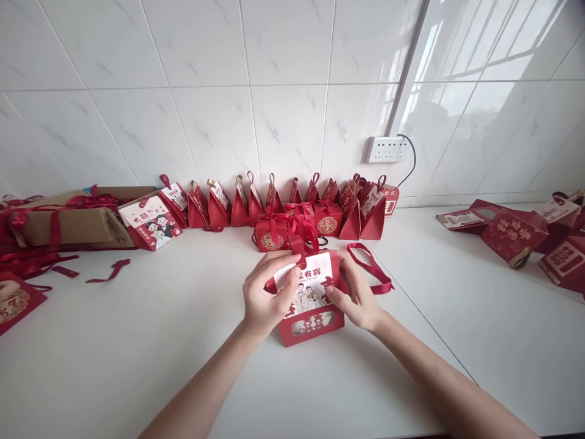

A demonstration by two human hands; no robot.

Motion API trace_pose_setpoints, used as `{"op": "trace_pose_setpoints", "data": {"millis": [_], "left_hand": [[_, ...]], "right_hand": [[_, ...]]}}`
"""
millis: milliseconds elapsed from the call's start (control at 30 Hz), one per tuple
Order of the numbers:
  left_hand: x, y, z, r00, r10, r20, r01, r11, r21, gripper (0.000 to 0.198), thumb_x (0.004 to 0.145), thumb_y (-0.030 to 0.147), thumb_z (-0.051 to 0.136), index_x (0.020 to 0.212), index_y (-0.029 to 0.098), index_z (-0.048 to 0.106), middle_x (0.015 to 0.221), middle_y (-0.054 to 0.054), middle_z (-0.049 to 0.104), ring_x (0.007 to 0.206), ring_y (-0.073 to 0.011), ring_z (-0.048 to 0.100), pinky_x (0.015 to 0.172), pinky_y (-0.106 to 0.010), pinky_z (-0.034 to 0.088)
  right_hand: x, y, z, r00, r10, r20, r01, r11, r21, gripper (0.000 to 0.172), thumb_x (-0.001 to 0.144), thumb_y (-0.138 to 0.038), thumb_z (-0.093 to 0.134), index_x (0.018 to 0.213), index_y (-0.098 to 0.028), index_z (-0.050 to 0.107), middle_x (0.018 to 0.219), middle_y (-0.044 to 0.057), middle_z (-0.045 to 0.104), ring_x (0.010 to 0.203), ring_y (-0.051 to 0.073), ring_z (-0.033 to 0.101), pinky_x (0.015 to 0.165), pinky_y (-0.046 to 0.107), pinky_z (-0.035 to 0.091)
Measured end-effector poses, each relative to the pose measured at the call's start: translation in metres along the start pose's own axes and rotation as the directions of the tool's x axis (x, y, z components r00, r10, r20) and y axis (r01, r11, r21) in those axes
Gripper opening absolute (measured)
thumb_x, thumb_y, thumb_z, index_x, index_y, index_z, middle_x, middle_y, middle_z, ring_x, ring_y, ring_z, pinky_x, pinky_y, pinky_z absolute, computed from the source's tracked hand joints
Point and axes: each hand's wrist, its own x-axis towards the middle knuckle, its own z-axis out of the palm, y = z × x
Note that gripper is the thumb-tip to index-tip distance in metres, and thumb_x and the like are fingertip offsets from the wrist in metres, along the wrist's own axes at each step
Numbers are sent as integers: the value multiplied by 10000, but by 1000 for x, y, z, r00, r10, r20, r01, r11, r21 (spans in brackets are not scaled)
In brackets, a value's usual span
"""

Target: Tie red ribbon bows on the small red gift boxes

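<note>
Head view — left hand [269, 292], right hand [359, 291] on gabled card box [315, 312].

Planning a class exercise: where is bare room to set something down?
Bare tabletop lies between the ribbon scrap and the left hand, and between the ribbon loop and the far-right boxes. Crowded: along the wall, with its upright boxes.

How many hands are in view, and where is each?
2. The left hand is at the upper left of the red box, thumb on its front; the right hand is at its right side. No other hand shows.
</note>
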Motion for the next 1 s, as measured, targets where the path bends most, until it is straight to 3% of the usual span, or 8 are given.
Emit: {"op": "trace_pose_setpoints", "data": {"millis": [67,133,233,333,467,1000], "left_hand": [[0,-1,0,1000,-11,-16,12,1000,10,170,799,114,619,939,191,677,904,-21,691,842,-133,660,745,-229,548],[0,-1,-1,1000,-19,-4,19,1000,4,171,798,121,622,942,193,679,907,-21,691,849,-134,660,749,-227,547],[2,2,-1,999,-4,46,5,999,-34,184,789,117,622,943,197,683,910,-21,691,828,-134,662,730,-224,549],[3,6,-1,993,55,103,-44,994,-103,210,791,91,591,951,194,680,900,-24,687,810,-128,657,716,-221,547],[3,8,0,988,89,130,-69,987,-145,234,797,66,562,963,187,675,898,-29,679,818,-122,648,722,-217,541],[4,13,2,989,42,144,-24,992,-121,201,816,74,574,944,186,680,891,-31,689,794,-118,653,696,-218,545]], "right_hand": [[-1,6,1,1000,-1,-27,0,999,-45,297,894,-328,508,1164,-224,441,1047,90,578,883,225,610,724,376,532],[-1,7,5,989,-68,-132,53,992,-115,359,885,-278,535,1217,-238,405,1067,90,563,910,224,597,733,379,530],[0,-1,11,928,-242,-283,177,955,-237,400,870,-201,552,1238,-246,401,1081,93,529,970,231,559,784,405,509],[2,-12,13,897,-348,-275,255,912,-322,256,869,-132,533,1102,-233,498,962,61,560,880,199,557,749,368,491],[3,-18,13,913,-319,-253,230,916,-328,170,857,-92,543,967,-221,543,805,10,580,705,147,537,630,296,455],[5,-20,15,917,-251,-311,162,945,-284,93,843,-137,572,868,-218,533,747,-7,560,657,139,524,569,273,419]]}}
